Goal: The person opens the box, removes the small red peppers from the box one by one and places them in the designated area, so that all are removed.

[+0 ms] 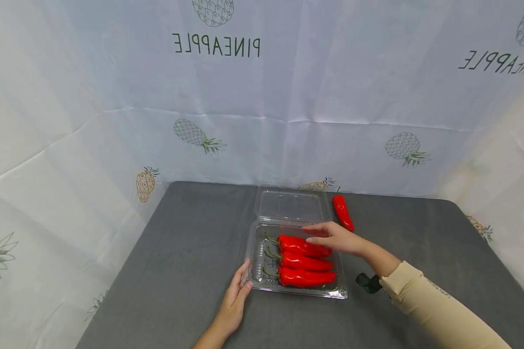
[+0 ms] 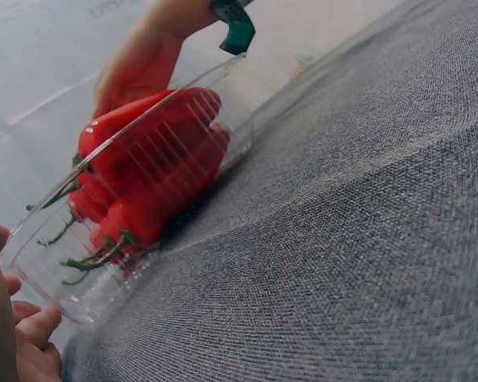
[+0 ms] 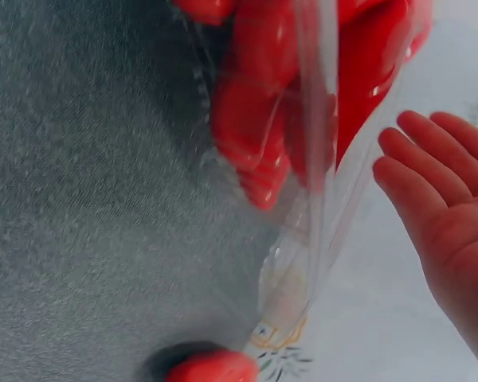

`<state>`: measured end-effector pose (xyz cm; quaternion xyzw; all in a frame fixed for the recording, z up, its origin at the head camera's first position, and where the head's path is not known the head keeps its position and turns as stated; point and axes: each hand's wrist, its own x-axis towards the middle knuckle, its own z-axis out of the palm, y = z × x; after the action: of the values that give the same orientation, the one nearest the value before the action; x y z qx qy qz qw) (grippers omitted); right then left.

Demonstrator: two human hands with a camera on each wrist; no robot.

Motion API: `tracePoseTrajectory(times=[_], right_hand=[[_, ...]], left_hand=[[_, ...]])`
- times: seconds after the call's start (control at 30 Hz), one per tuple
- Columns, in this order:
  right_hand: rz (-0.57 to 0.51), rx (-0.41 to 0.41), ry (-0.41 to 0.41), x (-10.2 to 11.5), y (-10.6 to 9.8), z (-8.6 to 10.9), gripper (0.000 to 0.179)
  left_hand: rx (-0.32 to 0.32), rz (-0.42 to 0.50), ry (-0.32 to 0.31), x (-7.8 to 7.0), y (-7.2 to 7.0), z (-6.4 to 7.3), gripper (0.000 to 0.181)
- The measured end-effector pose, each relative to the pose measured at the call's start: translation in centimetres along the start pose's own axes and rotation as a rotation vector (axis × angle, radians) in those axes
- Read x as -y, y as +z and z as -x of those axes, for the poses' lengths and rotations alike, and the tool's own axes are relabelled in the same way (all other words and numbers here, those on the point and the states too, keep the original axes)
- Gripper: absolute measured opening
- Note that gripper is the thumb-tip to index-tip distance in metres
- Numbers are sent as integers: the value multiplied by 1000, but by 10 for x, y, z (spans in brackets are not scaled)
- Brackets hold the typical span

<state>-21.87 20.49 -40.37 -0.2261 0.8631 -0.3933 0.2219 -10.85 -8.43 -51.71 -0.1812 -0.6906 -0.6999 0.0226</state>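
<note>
A clear plastic clamshell container [image 1: 259,252] lies on the table with its lid folded back. In its tray are three red peppers [image 1: 306,277] with green stems, side by side, stems to the left. My left hand [image 1: 234,300] holds the tray's near left corner, thumb at the rim and fingers along the side. Over the farthest pepper is my right hand [image 1: 332,237], its fingers extended; the right wrist view shows the palm [image 3: 462,231] with nothing in it, beside the tray wall. A loose red pepper [image 1: 343,213] lies beyond the right hand.
The open lid [image 1: 291,205] lies flat behind the tray, near the dark grey table's [image 1: 192,242] back edge. A white pineapple-print cloth [image 1: 288,97] hangs behind and at the sides. A dark green and black strap [image 2: 239,36] is by the right wrist.
</note>
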Motion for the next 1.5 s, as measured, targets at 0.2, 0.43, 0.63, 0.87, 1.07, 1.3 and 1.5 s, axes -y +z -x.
tracePoseTrajectory(times=[0.2,0.43,0.63,0.87,1.07,1.3,1.5], right_hand=[[58,107,22,8,7,-3,49],[152,125,4,13,14,-6,47],[272,106,-32,15,17,-9,47],[330,92,-26,15,19,-14,45],[297,90,-19,16,19,-14,47],[307,56,29,15,17,-16,38],[321,51,14,13,17,-18,37]], left_hand=[[8,10,15,1,0,0,46],[18,25,34,2,0,0,46],[15,30,32,1,-1,0,45],[18,20,17,1,-1,0,45],[16,17,19,1,-1,0,45],[18,19,28,0,-2,0,45],[19,15,26,0,-2,0,45]])
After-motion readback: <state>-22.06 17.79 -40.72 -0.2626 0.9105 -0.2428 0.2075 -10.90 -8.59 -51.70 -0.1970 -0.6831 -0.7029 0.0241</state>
